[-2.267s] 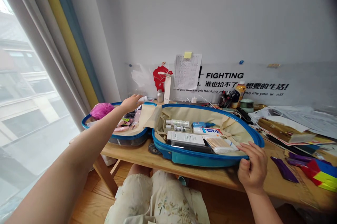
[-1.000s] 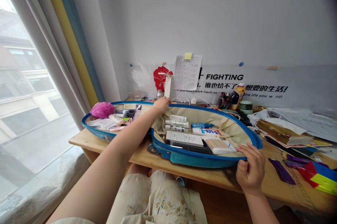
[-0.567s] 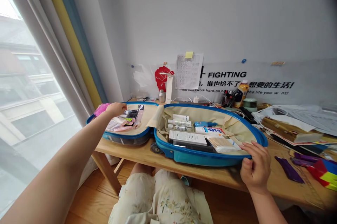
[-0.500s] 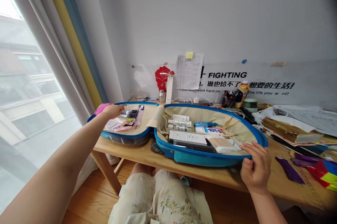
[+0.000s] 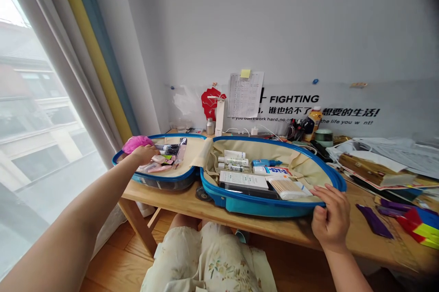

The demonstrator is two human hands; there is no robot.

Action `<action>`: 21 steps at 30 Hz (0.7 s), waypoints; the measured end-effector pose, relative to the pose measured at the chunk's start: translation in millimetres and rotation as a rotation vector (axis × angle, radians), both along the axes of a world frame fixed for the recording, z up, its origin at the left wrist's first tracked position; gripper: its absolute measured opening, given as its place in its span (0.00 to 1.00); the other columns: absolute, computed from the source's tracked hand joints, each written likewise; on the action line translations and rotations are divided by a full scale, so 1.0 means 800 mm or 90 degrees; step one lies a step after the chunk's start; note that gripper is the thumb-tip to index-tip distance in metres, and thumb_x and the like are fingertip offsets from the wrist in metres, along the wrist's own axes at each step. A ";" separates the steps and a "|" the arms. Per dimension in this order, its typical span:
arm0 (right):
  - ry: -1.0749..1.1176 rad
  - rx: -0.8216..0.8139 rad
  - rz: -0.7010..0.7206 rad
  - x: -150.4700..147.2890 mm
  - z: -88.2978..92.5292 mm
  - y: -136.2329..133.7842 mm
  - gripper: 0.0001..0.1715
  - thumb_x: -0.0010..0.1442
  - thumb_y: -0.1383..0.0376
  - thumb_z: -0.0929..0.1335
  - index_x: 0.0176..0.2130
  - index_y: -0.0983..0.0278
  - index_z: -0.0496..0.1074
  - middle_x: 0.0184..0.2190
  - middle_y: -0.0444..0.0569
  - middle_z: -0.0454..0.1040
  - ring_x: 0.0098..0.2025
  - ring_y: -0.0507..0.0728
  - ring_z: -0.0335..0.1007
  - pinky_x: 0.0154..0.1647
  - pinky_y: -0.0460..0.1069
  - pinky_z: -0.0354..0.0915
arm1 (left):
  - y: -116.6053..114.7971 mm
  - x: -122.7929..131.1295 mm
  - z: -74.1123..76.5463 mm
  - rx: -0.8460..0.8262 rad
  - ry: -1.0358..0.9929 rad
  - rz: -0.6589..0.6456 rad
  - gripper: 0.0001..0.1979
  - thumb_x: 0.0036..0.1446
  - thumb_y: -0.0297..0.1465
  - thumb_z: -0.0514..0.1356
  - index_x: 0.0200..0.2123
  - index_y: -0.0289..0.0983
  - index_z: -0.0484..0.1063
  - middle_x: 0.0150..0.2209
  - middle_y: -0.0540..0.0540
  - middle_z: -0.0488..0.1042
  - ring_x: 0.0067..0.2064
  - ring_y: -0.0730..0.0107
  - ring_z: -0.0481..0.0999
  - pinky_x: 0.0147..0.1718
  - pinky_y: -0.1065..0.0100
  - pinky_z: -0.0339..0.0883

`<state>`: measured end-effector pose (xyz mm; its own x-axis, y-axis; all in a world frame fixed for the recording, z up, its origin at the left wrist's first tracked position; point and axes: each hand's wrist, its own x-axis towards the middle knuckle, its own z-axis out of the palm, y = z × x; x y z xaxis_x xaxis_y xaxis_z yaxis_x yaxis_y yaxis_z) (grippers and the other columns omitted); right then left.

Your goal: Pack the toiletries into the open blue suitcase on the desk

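Observation:
A blue suitcase (image 5: pixel 267 210) lies open like a clamshell on the wooden desk, with a beige lining. Over its left half, my left hand (image 5: pixel 146 152) reaches down with loosely bent fingers among small items, beside a pink bath puff (image 5: pixel 137 143). Nothing shows in its fingers, and the fingertips are partly hidden. My right hand (image 5: pixel 332 216) holds the front right rim of the other half, fingers over the edge and thumb outside. That half contains a toothpaste tube (image 5: pixel 272 171), cotton swabs (image 5: pixel 290 187), a white box (image 5: pixel 244 181), a blue bottle (image 5: pixel 265 162) and small bottles (image 5: pixel 235 161).
Papers and a brown case (image 5: pixel 373 168) are piled at the desk's right. Nearer lie a purple pouch (image 5: pixel 373 221) and a coloured block (image 5: pixel 420 225). An orange-labelled bottle (image 5: pixel 313 123) and a white lamp-like stand (image 5: pixel 220 117) stand by the wall. A window with curtains is left.
My left hand has moved slightly down and toward me within the left half, uncovering more of the pink bath puff. My right hand keeps its place on the rim. The view shifts slightly.

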<state>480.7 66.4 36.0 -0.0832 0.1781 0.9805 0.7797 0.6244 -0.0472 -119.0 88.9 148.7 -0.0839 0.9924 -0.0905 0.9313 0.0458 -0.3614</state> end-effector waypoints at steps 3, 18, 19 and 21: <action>0.010 0.009 0.010 0.000 0.000 0.000 0.20 0.68 0.54 0.58 0.44 0.62 0.72 0.41 0.55 0.76 0.53 0.65 0.71 0.55 0.62 0.62 | -0.003 0.005 -0.001 0.003 0.003 0.001 0.21 0.56 0.27 0.56 0.53 0.42 0.73 0.59 0.38 0.72 0.59 0.53 0.70 0.51 0.61 0.66; 0.009 0.015 0.015 0.000 -0.002 0.001 0.18 0.67 0.57 0.59 0.45 0.62 0.72 0.42 0.55 0.76 0.54 0.65 0.71 0.57 0.63 0.61 | 0.029 0.183 0.078 0.162 -0.145 -0.188 0.25 0.69 0.46 0.44 0.63 0.41 0.58 0.59 0.41 0.70 0.57 0.57 0.73 0.52 0.64 0.66; 0.009 0.012 0.011 0.000 -0.002 0.001 0.19 0.68 0.56 0.59 0.45 0.62 0.72 0.42 0.55 0.76 0.54 0.65 0.71 0.57 0.63 0.61 | 0.032 0.210 0.075 0.140 -0.170 -0.236 0.25 0.69 0.46 0.44 0.63 0.41 0.58 0.59 0.40 0.70 0.57 0.57 0.72 0.52 0.63 0.66; 0.013 0.005 0.004 0.000 -0.002 0.001 0.20 0.68 0.55 0.58 0.44 0.62 0.72 0.42 0.55 0.76 0.53 0.65 0.71 0.57 0.63 0.62 | 0.037 0.258 0.063 0.098 -0.207 -0.310 0.25 0.70 0.45 0.43 0.63 0.40 0.58 0.59 0.39 0.69 0.58 0.57 0.72 0.55 0.62 0.64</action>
